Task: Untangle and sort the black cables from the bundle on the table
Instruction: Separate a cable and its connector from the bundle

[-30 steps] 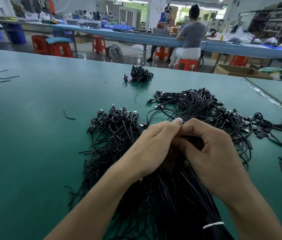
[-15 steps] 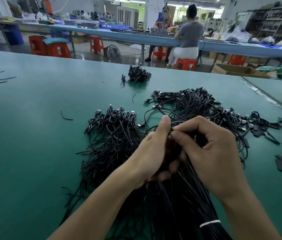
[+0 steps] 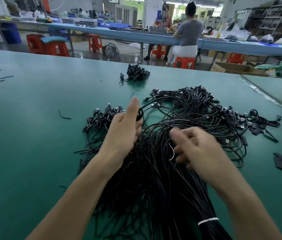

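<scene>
While left hand (image 3: 124, 134) pinches a cable (image 3: 140, 113), right hand (image 3: 199, 149) blurred — over bundle (image 3: 154, 191).

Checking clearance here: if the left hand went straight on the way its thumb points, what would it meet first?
The left hand would cross bare green table, then likely reach the small cable pile; depth is unclear.

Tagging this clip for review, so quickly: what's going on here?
A person is sorting a big tangle of black cables on a green table. The left hand pinches one looped cable, held up over the heap. The right hand is over the cables nearer the body, too blurred to tell its grip. A white tie binds part of the bundle, and a smaller pile sits apart farther back.
</scene>
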